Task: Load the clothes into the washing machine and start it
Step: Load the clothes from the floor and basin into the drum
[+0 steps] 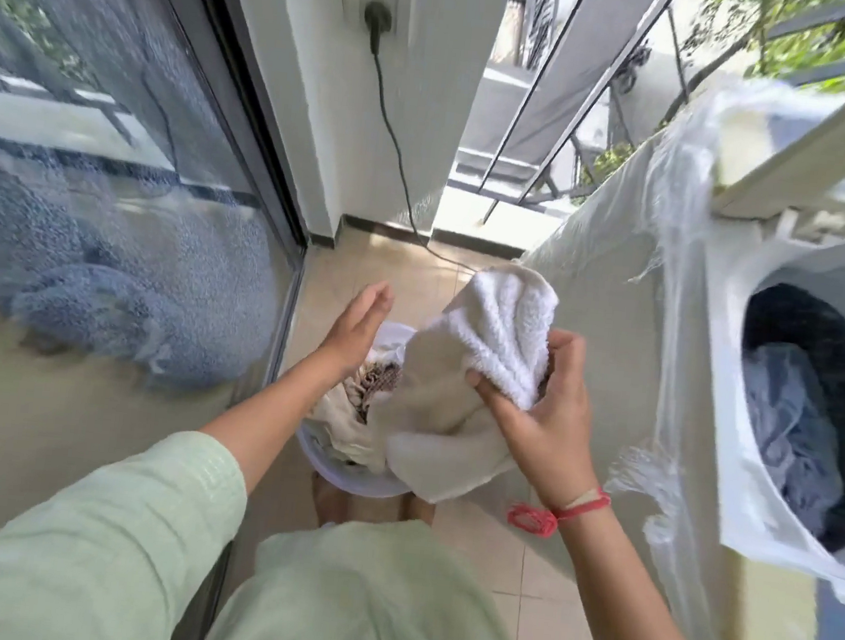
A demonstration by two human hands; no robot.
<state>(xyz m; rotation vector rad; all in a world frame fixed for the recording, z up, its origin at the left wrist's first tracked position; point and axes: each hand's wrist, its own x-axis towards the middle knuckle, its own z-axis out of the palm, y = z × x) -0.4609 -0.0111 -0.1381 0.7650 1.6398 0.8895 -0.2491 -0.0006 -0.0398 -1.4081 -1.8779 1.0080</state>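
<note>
My right hand (pixel 541 408) grips a white and cream towel (pixel 485 346), bunched and lifted above a pale laundry basket (pixel 343 480) on the floor. More clothes (pixel 349 416), cream and patterned, lie in the basket. My left hand (pixel 358 324) hovers over the basket's far side with fingers straight, holding nothing. The washing machine (pixel 615 338) stands at the right, top lid raised. Its drum opening (pixel 804 408) shows blue fabric inside. Clear plastic wrap hangs over the machine's corner.
A glass sliding door (pixel 115 161) runs along the left. A black cable (pixel 396 147) drops from a wall socket (pixel 378 11) to the tiled floor (pixel 539 589). The strip of floor between door and machine is narrow. My feet are just behind the basket.
</note>
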